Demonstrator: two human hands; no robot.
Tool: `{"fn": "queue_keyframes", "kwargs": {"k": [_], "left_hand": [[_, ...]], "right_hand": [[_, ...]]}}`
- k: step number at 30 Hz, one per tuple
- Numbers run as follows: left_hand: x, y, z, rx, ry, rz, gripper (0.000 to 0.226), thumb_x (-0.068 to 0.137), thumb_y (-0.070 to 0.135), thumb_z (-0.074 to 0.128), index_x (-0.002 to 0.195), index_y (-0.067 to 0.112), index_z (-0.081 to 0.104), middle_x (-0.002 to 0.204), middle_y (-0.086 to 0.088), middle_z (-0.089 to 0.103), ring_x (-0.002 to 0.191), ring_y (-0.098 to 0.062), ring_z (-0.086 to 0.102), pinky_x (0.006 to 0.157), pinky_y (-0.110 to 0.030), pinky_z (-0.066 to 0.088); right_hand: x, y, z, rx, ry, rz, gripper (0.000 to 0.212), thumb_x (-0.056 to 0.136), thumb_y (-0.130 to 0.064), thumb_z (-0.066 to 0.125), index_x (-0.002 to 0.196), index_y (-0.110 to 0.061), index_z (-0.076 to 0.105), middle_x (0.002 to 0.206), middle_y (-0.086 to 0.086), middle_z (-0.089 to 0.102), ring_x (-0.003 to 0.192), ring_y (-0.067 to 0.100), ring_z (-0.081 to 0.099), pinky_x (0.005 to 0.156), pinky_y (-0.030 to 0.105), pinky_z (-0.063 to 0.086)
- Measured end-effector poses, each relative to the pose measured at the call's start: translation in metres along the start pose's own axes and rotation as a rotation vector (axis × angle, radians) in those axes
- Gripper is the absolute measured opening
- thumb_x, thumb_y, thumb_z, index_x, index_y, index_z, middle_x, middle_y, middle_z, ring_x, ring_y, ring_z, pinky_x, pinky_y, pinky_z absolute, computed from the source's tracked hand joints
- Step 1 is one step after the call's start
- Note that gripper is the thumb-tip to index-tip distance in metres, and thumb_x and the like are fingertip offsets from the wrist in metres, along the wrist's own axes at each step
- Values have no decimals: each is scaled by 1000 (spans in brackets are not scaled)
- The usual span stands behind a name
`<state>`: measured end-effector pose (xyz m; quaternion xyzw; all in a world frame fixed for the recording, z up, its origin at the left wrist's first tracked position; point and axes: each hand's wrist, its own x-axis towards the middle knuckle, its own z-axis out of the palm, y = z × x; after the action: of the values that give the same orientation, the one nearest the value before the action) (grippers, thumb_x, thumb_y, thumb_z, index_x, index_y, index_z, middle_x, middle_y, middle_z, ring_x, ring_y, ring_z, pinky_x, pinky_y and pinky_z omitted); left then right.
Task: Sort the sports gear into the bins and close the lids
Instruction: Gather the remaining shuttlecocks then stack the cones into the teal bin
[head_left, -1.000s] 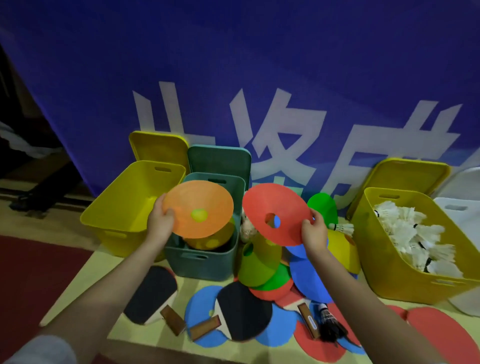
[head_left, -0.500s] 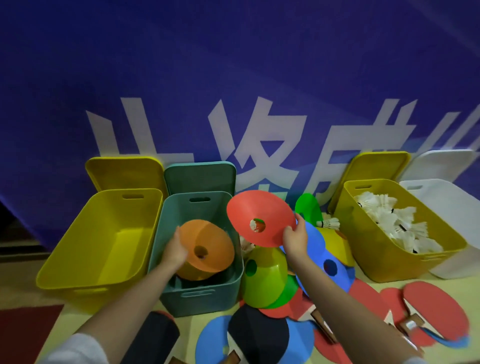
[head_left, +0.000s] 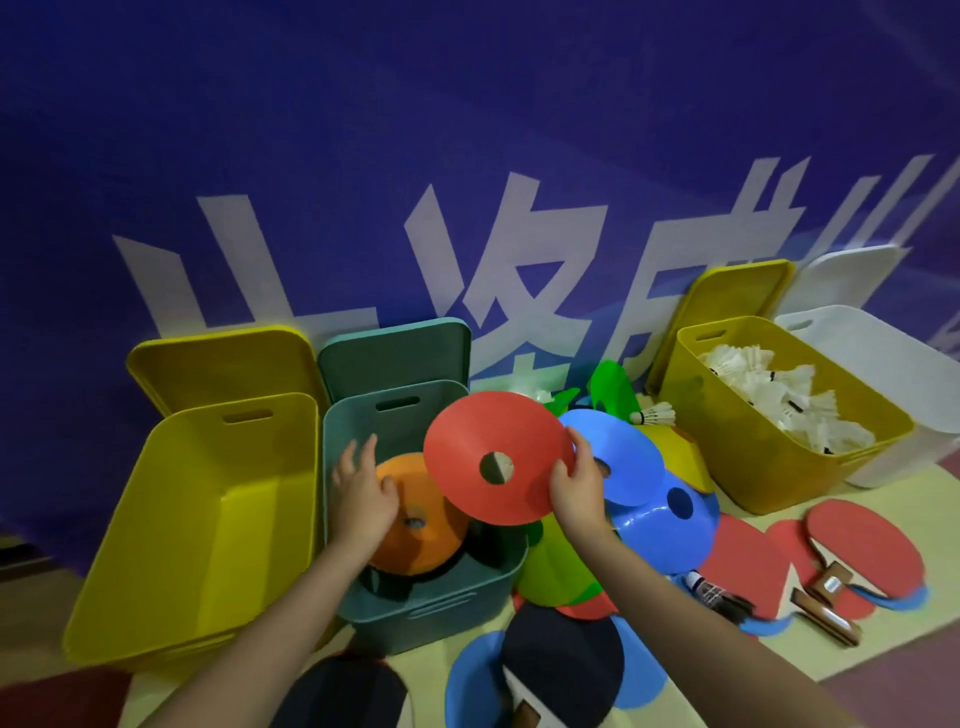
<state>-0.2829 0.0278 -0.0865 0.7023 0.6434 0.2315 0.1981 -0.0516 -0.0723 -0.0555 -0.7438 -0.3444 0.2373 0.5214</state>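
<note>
My left hand (head_left: 363, 491) reaches into the green bin (head_left: 431, 605) and rests with spread fingers on an orange disc cone (head_left: 421, 525) lying inside it. My right hand (head_left: 576, 483) pinches the right edge of a red disc cone (head_left: 467, 447), held tilted above the bin's right rim. Blue disc cones (head_left: 654, 499) and green ones (head_left: 561, 569) are piled just right of the bin. The green lid (head_left: 395, 353) leans upright on the banner behind the bin.
An empty yellow bin (head_left: 171, 519) stands left, its lid (head_left: 223, 364) behind. At right, a yellow bin (head_left: 748, 457) holds shuttlecocks, beside a white bin (head_left: 893, 395). Red paddles (head_left: 862, 545), black paddles (head_left: 566, 660) and a loose shuttlecock (head_left: 654, 415) lie on the floor.
My left hand lowered the orange cone into the green bin and now rests open on it. My right hand kept the red cone and shifted it slightly left over the bin.
</note>
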Motion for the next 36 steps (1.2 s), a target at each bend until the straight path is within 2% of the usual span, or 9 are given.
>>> {"fn": "queue_keyframes", "kwargs": {"k": [5, 9, 11, 15, 22, 26, 29, 32, 36], "left_hand": [[-5, -34, -33, 38, 82, 45, 68, 91, 18, 56, 150, 14, 23, 149, -20, 28, 135, -36, 30, 106, -44, 33], [-15, -54, -31, -113, -73, -87, 66, 98, 18, 45, 153, 19, 8, 142, -16, 42, 102, -29, 60, 70, -29, 46], [-15, -58, -29, -133, -58, -108, 63, 99, 16, 41, 153, 22, 10, 120, -19, 57, 74, -25, 60, 55, -31, 42], [-17, -52, -30, -145, -44, -138, 61, 99, 15, 40, 152, 25, 13, 106, -16, 61, 62, -16, 51, 47, -25, 32], [-15, -53, -32, -93, -23, -121, 61, 98, 18, 40, 152, 26, 13, 119, -8, 59, 84, -22, 60, 59, -29, 42], [-17, -50, -35, -45, -32, -108, 60, 97, 20, 42, 152, 22, 17, 134, -10, 49, 110, -25, 55, 81, -34, 50], [-18, -49, -39, 94, 24, -23, 56, 95, 23, 46, 148, 17, 29, 147, -12, 36, 134, -28, 35, 104, -37, 39], [-19, -49, -41, 143, 46, 55, 51, 94, 22, 49, 144, 16, 39, 147, -14, 36, 135, -30, 33, 106, -39, 36], [-20, -45, -42, 195, 49, 115, 48, 91, 20, 56, 137, 11, 48, 142, -20, 42, 130, -35, 38, 106, -45, 36]], "right_hand": [[-1, -27, 34, -154, -85, -229, 55, 92, -3, 43, 145, -13, 34, 130, 9, 57, 115, 26, 56, 91, 28, 42], [-2, -44, 64, -355, -187, -452, 57, 92, -6, 44, 147, -19, 33, 129, 9, 59, 108, 28, 60, 91, 34, 46], [-1, -47, 82, -503, -281, -459, 61, 93, -11, 45, 149, -20, 27, 128, 13, 58, 104, 34, 61, 86, 41, 49], [-2, -32, 117, -596, -375, -307, 65, 93, -11, 40, 151, -24, 17, 132, 15, 51, 110, 34, 58, 92, 42, 47], [-24, 25, 151, -724, -519, 165, 74, 86, -32, 57, 146, -5, 24, 143, 21, 37, 133, 35, 37, 111, 37, 29], [-14, 9, 137, -699, -472, -25, 54, 90, -22, 48, 141, -8, 36, 136, 19, 42, 125, 36, 45, 106, 36, 35], [-12, -14, 114, -491, -472, -272, 51, 91, -15, 51, 141, -12, 41, 136, 13, 45, 123, 27, 49, 103, 30, 36], [-10, -30, 78, -313, -383, -445, 45, 90, -9, 53, 134, -14, 51, 129, 4, 54, 118, 16, 52, 100, 22, 38], [12, -18, 10, -147, -129, -328, 34, 93, -10, 50, 125, -17, 57, 117, -1, 58, 97, 10, 58, 84, 18, 50]]}}
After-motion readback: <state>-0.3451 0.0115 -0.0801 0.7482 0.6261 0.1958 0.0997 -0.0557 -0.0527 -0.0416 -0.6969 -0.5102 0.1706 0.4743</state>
